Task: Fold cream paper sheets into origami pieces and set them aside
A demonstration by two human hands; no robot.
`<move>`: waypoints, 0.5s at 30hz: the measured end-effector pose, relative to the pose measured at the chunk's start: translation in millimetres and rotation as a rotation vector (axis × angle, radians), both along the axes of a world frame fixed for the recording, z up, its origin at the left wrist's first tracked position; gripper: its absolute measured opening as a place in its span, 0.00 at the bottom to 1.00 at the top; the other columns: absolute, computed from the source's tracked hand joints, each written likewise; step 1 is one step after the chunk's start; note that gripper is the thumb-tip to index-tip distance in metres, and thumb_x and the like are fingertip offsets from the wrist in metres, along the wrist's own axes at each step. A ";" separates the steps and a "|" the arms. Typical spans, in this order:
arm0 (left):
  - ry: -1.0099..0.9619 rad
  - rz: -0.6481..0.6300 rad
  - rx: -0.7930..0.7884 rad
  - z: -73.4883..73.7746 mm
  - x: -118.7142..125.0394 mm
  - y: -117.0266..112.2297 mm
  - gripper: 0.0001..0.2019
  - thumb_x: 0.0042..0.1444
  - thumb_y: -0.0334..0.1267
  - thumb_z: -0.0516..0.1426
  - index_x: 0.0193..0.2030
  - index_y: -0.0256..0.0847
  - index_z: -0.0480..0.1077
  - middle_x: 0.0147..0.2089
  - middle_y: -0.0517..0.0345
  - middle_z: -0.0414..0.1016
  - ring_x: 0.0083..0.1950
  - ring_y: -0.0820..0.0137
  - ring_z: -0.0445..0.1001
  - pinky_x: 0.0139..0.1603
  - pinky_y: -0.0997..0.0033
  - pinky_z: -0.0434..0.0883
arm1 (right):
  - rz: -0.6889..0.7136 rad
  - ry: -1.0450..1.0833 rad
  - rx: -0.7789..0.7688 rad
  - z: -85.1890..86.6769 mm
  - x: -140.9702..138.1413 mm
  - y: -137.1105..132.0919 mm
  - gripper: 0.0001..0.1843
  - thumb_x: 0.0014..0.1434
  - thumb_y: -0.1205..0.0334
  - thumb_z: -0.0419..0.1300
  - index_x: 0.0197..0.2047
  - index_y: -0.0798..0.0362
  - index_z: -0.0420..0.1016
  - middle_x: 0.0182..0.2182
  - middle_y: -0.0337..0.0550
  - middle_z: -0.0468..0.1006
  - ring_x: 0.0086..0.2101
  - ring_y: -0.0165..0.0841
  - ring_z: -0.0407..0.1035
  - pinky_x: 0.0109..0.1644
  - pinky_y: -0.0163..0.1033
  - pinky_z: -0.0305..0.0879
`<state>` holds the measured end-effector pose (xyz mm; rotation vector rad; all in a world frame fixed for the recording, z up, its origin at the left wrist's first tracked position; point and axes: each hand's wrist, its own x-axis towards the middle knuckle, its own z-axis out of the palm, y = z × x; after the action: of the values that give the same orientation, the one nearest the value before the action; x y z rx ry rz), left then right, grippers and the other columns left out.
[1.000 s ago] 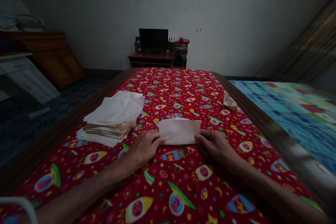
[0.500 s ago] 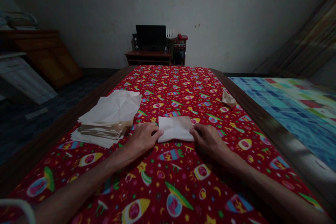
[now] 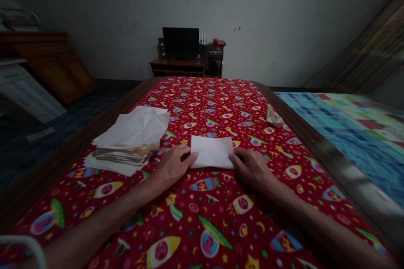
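Observation:
A folded white paper [image 3: 212, 151] lies flat on the red patterned cloth [image 3: 208, 201]. My left hand [image 3: 172, 164] rests at the paper's left edge, its fingers curled and pressing on that edge. At the right edge my right hand [image 3: 252, 166] pinches the paper's lower corner with closed fingers. Left of my hands sits a stack of white and tan paper sheets [image 3: 131, 141]. A small folded paper piece [image 3: 274, 117] lies farther off near the cloth's right edge.
The cloth covers a long bed or table with a dark wooden rim [image 3: 318, 145]. A blue checked surface [image 3: 353, 130] lies to the right. A low stand with a black screen [image 3: 180, 44] is against the far wall. Wooden furniture [image 3: 47, 63] stands at left.
The paper has become narrower and shorter, folded in from the right. My right hand moved left with its edge. The view has tilted slightly.

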<state>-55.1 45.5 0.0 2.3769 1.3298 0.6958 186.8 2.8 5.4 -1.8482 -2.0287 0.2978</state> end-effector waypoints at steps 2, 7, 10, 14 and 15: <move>-0.063 -0.022 -0.007 -4.0 -0.8 -2.5 0.18 0.60 0.43 0.51 0.22 0.38 0.67 0.29 0.59 0.67 0.32 0.71 0.67 0.34 0.72 0.62 | -0.002 -0.007 0.009 -0.2 0.1 -1.7 0.16 0.61 0.57 0.50 0.25 0.54 0.68 0.19 0.39 0.68 0.21 0.28 0.58 0.27 0.34 0.46; 0.026 0.022 0.044 -6.9 2.7 -13.7 0.14 0.56 0.44 0.57 0.25 0.39 0.74 0.32 0.56 0.70 0.37 0.67 0.68 0.39 0.67 0.63 | -0.013 -0.037 0.055 -4.2 -0.2 -3.4 0.16 0.62 0.57 0.49 0.26 0.53 0.68 0.19 0.39 0.68 0.21 0.28 0.59 0.26 0.34 0.44; 0.048 0.034 0.011 -4.7 5.8 -17.1 0.11 0.54 0.43 0.59 0.27 0.41 0.77 0.34 0.56 0.73 0.40 0.64 0.69 0.43 0.64 0.64 | -0.015 -0.057 0.081 -6.6 -0.3 -3.1 0.16 0.62 0.56 0.49 0.26 0.53 0.68 0.18 0.39 0.68 0.21 0.28 0.60 0.26 0.34 0.44; 0.027 0.009 -0.101 -1.9 5.1 -13.9 0.06 0.52 0.38 0.62 0.27 0.42 0.78 0.37 0.56 0.75 0.42 0.64 0.71 0.47 0.63 0.64 | -0.012 -0.076 0.081 -7.0 -0.5 -2.9 0.16 0.62 0.56 0.50 0.27 0.53 0.68 0.19 0.39 0.69 0.21 0.29 0.61 0.26 0.34 0.43; 0.019 -0.001 -0.131 -1.5 4.0 -12.6 0.05 0.50 0.38 0.62 0.26 0.42 0.78 0.37 0.56 0.76 0.42 0.64 0.71 0.46 0.65 0.64 | -0.010 -0.084 0.075 -6.5 -0.7 -2.8 0.16 0.62 0.56 0.50 0.27 0.53 0.68 0.19 0.40 0.69 0.21 0.29 0.61 0.26 0.34 0.43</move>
<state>-51.1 32.9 -1.6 2.2850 1.3393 0.5691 186.2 0.1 -1.1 -1.8529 -2.0562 0.1410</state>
